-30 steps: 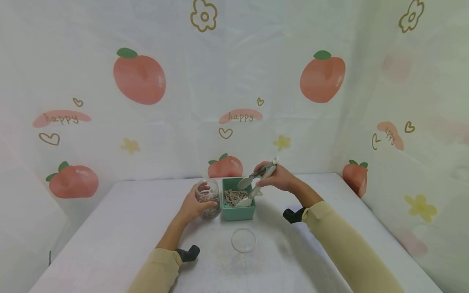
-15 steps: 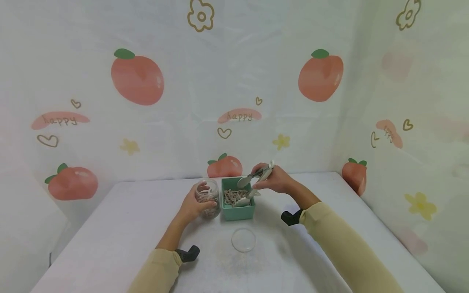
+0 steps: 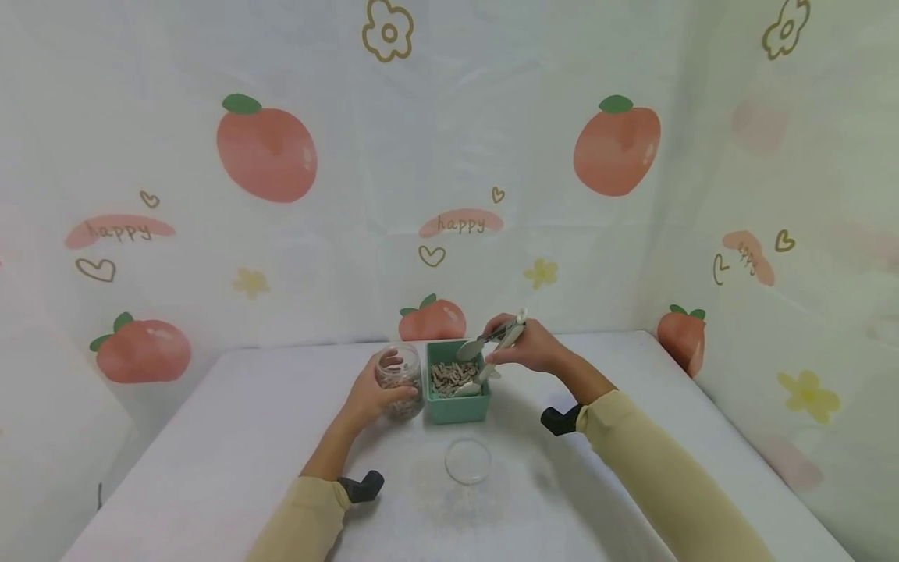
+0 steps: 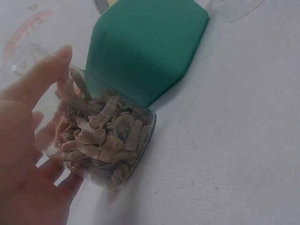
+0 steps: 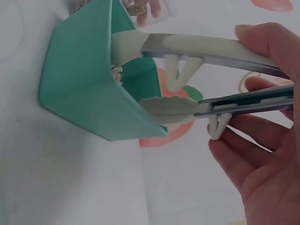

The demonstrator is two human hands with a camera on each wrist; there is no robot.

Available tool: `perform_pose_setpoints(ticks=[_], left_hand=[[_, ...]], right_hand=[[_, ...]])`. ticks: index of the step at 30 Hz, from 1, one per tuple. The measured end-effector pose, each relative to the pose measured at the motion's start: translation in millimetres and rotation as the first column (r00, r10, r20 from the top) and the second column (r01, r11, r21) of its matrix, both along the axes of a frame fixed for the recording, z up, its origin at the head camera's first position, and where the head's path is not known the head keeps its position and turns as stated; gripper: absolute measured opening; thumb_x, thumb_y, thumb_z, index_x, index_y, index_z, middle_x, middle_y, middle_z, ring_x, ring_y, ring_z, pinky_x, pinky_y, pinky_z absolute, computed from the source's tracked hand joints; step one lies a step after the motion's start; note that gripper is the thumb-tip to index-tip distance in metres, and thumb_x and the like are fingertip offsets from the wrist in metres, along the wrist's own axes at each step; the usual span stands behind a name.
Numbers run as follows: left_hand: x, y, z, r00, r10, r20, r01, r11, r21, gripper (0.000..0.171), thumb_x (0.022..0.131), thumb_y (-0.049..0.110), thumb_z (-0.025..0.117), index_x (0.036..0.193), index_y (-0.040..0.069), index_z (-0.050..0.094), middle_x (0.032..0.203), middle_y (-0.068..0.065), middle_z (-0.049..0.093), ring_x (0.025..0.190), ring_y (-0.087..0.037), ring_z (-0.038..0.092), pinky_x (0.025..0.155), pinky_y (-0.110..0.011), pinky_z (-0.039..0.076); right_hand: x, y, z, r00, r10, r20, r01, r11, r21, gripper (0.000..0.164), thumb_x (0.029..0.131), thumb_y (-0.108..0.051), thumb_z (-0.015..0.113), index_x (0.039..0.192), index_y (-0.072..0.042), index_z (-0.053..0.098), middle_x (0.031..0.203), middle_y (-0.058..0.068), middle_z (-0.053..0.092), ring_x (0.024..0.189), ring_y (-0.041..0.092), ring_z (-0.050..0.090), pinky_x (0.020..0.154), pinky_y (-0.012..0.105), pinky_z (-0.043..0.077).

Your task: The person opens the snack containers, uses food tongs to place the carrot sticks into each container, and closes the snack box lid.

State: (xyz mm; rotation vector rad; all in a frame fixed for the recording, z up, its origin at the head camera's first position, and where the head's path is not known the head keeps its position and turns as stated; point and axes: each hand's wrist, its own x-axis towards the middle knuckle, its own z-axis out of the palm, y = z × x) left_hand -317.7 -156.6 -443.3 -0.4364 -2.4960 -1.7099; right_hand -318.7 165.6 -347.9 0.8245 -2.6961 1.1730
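My left hand (image 3: 370, 394) grips a clear jar (image 3: 400, 363) that stands lidless on the table, fingers and thumb around its side. Brown dried pieces (image 4: 101, 136) fill much of the jar in the left wrist view. Right beside it is a green rectangular box (image 3: 456, 410) with more of these dried pieces (image 3: 449, 378) inside. My right hand (image 3: 530, 345) holds a pair of tongs (image 5: 206, 49) with white tips and metal arms. The tongs are spread apart, both tips reaching into the box with nothing pinched between them.
A clear round lid (image 3: 468, 461) lies on the white table (image 3: 281, 437) in front of the box. Behind the table hangs a white cloth backdrop (image 3: 337, 257) printed with peaches, and another side of it closes off the right.
My right hand has shifted slightly left and down, bringing the tongs lower into the box. The left hand and the jar stay in place.
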Motion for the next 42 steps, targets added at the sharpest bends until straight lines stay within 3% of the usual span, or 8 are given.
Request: perform_pose_setpoints(ticks=[11,25,34,42], left_hand=[[-0.7,-0.8,0.9,1.0,-0.001,0.013,0.001,1.0,0.001,0.087,0.075,0.022,0.086,0.145,0.014,0.036,0.141,-0.01,0.049,0.131,-0.031,0.043,0.105,-0.05,0.036],[0.1,1.1,-2.0,1.0,0.004,0.014,-0.003,1.0,-0.003,0.085,0.075,0.022,0.085,0.145,0.014,0.036,0.14,-0.009,0.049,0.131,-0.031,0.043,0.106,-0.051,0.036],[0.6,0.8,-0.3,1.0,0.006,0.011,-0.006,1.0,-0.01,0.087,0.075,0.024,0.086,0.145,0.014,0.036,0.14,-0.009,0.049,0.131,-0.031,0.043,0.106,-0.051,0.035],[-0.9,-0.3,-1.1,1.0,0.003,-0.004,-0.003,1.0,-0.01,0.086,0.075,0.025,0.085,0.145,0.013,0.036,0.14,-0.01,0.05,0.131,-0.032,0.043,0.106,-0.052,0.036]], right_hand=[[0.6,-7.1,-8.8,0.999,-0.025,-0.025,0.025,1.0,0.001,0.036,0.081,-0.021,0.08,0.11,-0.007,0.065,0.083,-0.001,0.065,0.07,0.018,0.057,0.062,0.035,0.048],[-0.4,-16.0,-27.8,0.99,-0.141,-0.03,0.139,0.989,-0.054,0.027,0.082,-0.025,0.079,0.103,-0.012,0.069,0.089,0.0,0.068,0.071,0.018,0.057,0.06,0.034,0.047],[-1.7,-13.5,-27.1,0.996,-0.075,-0.043,0.074,0.997,-0.028,0.028,0.084,-0.022,0.077,0.106,-0.007,0.069,0.085,0.0,0.067,0.067,0.017,0.056,0.058,0.033,0.046],[-2.5,-16.2,-28.1,0.994,-0.109,0.003,0.109,0.991,-0.076,0.026,0.083,-0.022,0.076,0.105,-0.008,0.071,0.092,0.003,0.069,0.074,0.017,0.059,0.063,0.034,0.049]])
